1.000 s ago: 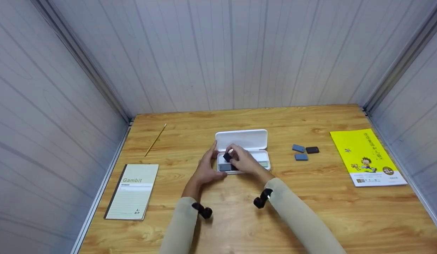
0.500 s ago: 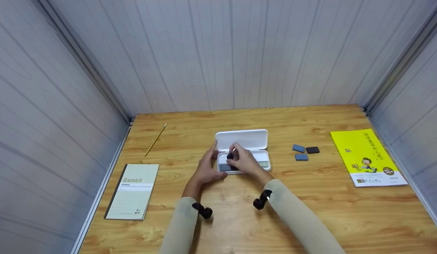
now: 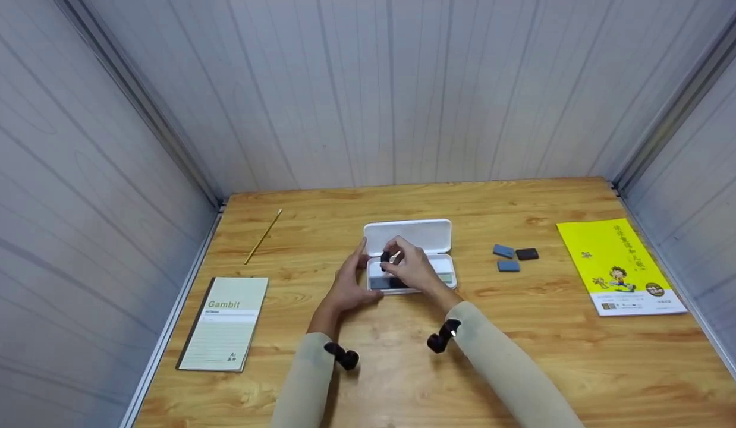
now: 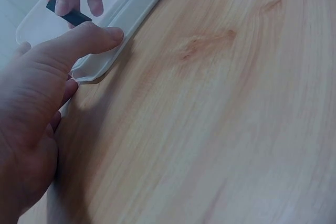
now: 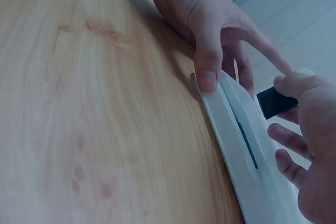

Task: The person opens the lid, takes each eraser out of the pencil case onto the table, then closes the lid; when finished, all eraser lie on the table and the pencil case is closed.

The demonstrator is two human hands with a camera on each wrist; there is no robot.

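A white pencil case [image 3: 407, 236] lies with its lid raised at the middle of the table. My left hand [image 3: 348, 283] grips its left end, thumb on the front rim and fingers around the side. Over the left part of the tray, my right hand [image 3: 414, 268] pinches a small black eraser [image 3: 384, 260] between thumb and fingers. This eraser [image 5: 275, 103] is held above the case in the right wrist view. Inside the tray lie a blue-grey eraser [image 3: 378, 283], a black one beside it, and a pale green piece [image 3: 445, 277] at the right. My right hand partly hides the tray.
Right of the case lie two blue erasers [image 3: 508, 266] and a black eraser [image 3: 527, 254]. Farther right is a yellow book [image 3: 612, 255]. A notebook [image 3: 225, 327] and a pencil [image 3: 263, 236] lie at the left. Panel walls border the table.
My right hand has turned the black eraser from a slanted pose to nearly upright, keeping it over the tray's left part. My left hand stays on the case.
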